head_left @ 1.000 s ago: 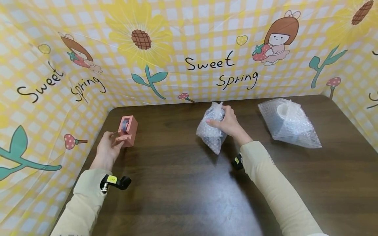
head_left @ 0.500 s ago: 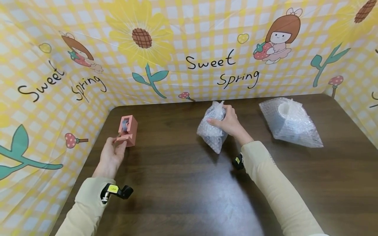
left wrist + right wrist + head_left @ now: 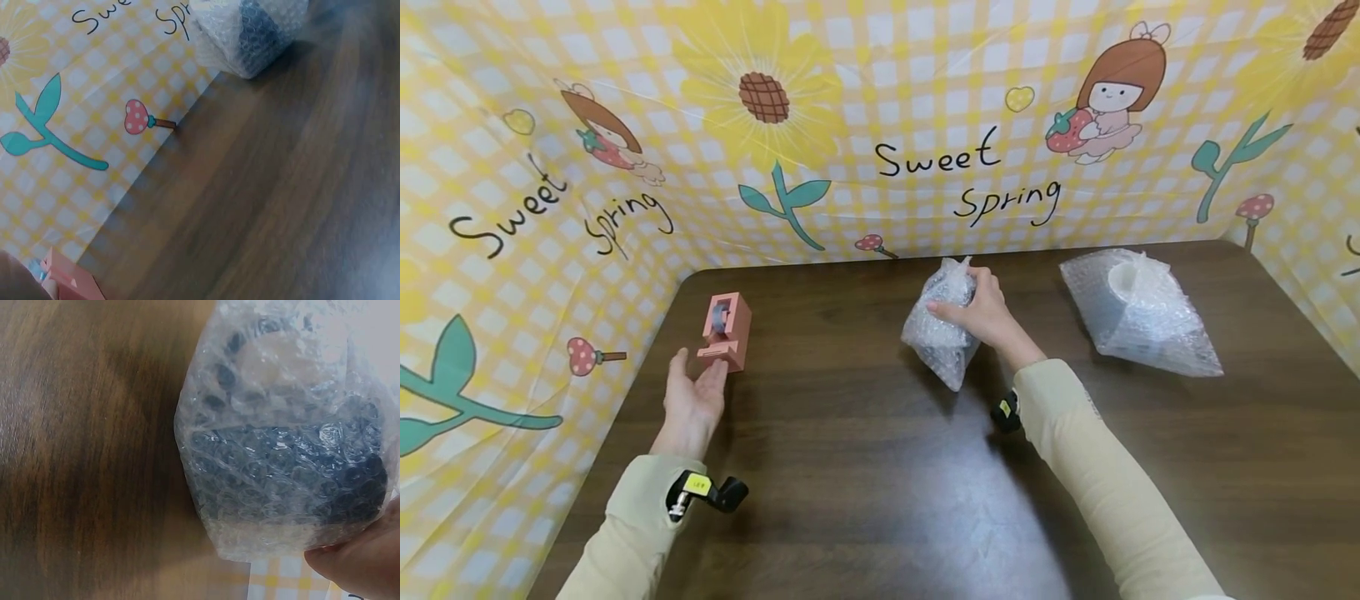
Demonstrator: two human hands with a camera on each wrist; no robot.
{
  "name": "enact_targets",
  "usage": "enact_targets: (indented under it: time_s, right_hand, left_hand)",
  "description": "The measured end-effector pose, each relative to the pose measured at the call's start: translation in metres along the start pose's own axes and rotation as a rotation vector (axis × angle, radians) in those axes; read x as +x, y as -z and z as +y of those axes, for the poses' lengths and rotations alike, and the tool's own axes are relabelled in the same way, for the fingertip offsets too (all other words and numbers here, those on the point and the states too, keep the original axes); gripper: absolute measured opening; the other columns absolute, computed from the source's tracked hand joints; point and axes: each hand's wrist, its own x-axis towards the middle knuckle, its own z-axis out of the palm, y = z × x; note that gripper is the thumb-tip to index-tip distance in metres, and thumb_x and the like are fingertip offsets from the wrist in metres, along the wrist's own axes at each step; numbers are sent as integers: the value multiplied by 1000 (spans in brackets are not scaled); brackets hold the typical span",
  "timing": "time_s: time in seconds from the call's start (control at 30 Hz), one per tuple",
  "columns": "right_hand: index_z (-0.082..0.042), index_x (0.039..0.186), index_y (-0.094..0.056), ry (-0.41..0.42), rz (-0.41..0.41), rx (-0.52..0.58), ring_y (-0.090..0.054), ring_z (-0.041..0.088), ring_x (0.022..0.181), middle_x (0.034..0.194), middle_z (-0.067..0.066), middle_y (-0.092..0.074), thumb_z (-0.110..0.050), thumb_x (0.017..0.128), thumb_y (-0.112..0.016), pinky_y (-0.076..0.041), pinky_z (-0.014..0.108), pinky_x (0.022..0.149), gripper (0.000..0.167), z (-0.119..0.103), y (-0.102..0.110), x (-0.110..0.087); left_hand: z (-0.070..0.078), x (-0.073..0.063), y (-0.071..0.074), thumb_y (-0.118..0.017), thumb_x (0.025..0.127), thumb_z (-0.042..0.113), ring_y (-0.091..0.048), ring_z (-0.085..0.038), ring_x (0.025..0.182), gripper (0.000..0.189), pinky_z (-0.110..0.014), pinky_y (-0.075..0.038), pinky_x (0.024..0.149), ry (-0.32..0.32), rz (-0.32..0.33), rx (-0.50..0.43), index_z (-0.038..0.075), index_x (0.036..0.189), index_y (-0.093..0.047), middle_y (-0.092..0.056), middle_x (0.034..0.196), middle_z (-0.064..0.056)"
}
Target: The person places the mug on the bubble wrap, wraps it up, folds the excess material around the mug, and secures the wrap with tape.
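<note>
A pink tape dispenser [image 3: 727, 332] with a roll of tape stands near the table's left back corner. My left hand [image 3: 694, 408] is just in front of it, palm up, fingers extended, the fingertips right at its front end. In the left wrist view only a blurred fingertip and part of the dispenser [image 3: 70, 278] show at the lower left. With my right hand [image 3: 988, 317] I grip a bubble-wrapped bundle [image 3: 942, 321] from its right side, thumb on the front. Something dark shows through the bubble wrap [image 3: 281, 475] in the right wrist view.
A second bubble-wrapped package [image 3: 1138, 317], with a white round opening visible inside, lies at the back right of the brown wooden table [image 3: 865, 467]. A yellow checked cloth [image 3: 850, 100] with printed flowers and lettering rises behind and along both sides.
My left hand has drawn back slightly from the front of the tape dispenser, and its fingers have spread apart. The right hand keeps its grip on the bubble-wrapped bundle.
</note>
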Motion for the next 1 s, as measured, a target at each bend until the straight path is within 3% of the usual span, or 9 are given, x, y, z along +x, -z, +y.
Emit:
enact_targets:
  time_s: [0.1, 0.27, 0.5, 0.67, 0.77, 0.9, 1.0]
  right_hand:
    - [-7, 147, -16, -7, -6, -3, -20, 36, 142, 153, 20, -18, -47, 84, -68, -30, 53, 113, 91, 2, 0, 1]
    - [-7, 147, -16, -9, 2, -7, -20, 37, 142, 152, 21, -18, -47, 84, -68, -29, 53, 113, 91, 3, 0, 2]
    - [-7, 148, -17, -9, 1, -8, -21, 36, 142, 152, 20, -20, -47, 84, -68, -29, 52, 113, 91, 4, -1, 3]
    - [-7, 147, -18, -5, 11, 3, -21, 36, 142, 151, 21, -20, -45, 84, -69, -29, 52, 113, 89, 5, -1, 4]
    - [-7, 147, -17, -3, 6, 3, -21, 36, 142, 152, 20, -20, -45, 84, -68, -29, 52, 114, 90, 5, -1, 3]
    - [-7, 147, -17, 2, 5, -3, -22, 36, 142, 151, 21, -20, -46, 83, -68, -29, 52, 113, 90, 4, -2, 3]
    - [-7, 146, -18, 4, 12, -2, -22, 36, 141, 150, 21, -21, -45, 83, -69, -30, 52, 113, 89, 3, -1, 3]
  left_hand:
    - [-3, 0, -4, -50, 99, 21, -25, -1, 142, 65, -16, -25, 115, -7, 32, -4, 32, 151, -13, -13, 158, 12]
    - [-5, 4, -5, -47, 100, 15, -25, -2, 142, 62, -17, -25, 116, -33, 26, -66, 31, 151, -15, -16, 158, 12]
    - [-3, 11, -2, -31, 101, 7, -25, -3, 143, 56, -18, -23, 117, -74, 13, -122, 27, 151, -16, -19, 157, 11]
    - [1, 13, 2, -31, 89, -9, -21, -3, 144, 75, -19, -20, 118, -45, -37, -199, 27, 152, -11, -15, 158, 12]
    - [2, 11, 4, -33, 88, -8, -26, -4, 143, 75, -19, -22, 118, -84, -12, -140, 25, 152, -14, -20, 157, 10]
    - [0, 5, 4, -37, 97, 4, -43, -10, 135, 53, -23, -33, 113, -210, 108, 12, 19, 147, -30, -40, 150, 3]
    - [-2, 3, 2, -38, 97, 5, -50, -14, 130, 47, -25, -38, 110, -264, 169, 82, 15, 142, -38, -47, 146, 0]
